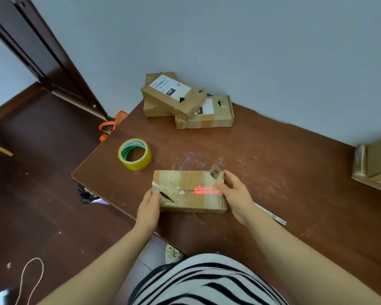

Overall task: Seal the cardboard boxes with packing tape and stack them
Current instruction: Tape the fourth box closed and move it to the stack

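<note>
- Tape roll [135,154] is lying flat on the surface [273,155], left of the work and untouched; sealing is judged not yet begun.
- Left grip [149,208] is clasping the torn left end of the box [189,190], steadying it near the front edge.
- Piled boxes [185,100] are waiting by the wall.
- Right grip [238,199] is clasping the right end, thumb on top.

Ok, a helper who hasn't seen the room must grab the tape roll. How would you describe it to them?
Look at the brown table against the grey wall. Near its left edge, beyond the front box, lies the tape roll. It is round and yellow with a green-printed core, unlike the brown cardboard boxes around it.
</note>
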The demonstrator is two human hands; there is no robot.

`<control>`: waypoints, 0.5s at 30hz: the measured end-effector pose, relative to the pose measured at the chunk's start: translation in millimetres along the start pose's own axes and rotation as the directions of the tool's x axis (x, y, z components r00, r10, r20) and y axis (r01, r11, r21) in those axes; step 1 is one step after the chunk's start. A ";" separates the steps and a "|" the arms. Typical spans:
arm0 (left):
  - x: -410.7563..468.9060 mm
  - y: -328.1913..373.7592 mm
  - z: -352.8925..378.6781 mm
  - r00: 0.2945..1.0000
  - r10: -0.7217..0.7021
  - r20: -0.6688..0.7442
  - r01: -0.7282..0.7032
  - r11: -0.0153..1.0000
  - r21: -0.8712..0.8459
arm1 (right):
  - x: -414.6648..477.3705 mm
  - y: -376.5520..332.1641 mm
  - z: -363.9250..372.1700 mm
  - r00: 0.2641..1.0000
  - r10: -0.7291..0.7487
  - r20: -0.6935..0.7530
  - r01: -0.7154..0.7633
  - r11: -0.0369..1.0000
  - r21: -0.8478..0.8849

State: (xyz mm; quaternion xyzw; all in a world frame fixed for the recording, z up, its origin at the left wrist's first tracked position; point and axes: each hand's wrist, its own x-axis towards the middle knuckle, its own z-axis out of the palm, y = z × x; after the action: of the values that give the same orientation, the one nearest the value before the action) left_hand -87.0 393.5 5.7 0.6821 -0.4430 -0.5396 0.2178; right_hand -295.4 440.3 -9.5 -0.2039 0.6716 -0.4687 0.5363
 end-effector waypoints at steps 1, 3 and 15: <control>-0.4 -0.2 -1.0 1.000 -0.006 0.010 0.006 1.000 -0.003 | 0.5 0.6 0.4 1.000 0.004 0.010 -0.004 1.000 0.005; -1.0 -0.6 -2.6 1.000 0.016 0.022 -0.015 0.999 -0.032 | -3.5 -2.2 -1.2 1.000 0.018 0.017 -0.018 1.000 -0.006; -4.5 1.6 -3.6 0.867 0.497 0.020 -0.432 0.731 0.529 | 3.4 -26.0 4.0 0.980 -0.200 0.021 0.165 0.743 -0.649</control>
State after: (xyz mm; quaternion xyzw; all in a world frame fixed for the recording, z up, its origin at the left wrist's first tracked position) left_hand -84.4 395.8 10.6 0.6138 -0.7132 -0.2858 0.1814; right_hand -298.9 423.6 10.8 -0.4293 0.7818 -0.2632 0.3677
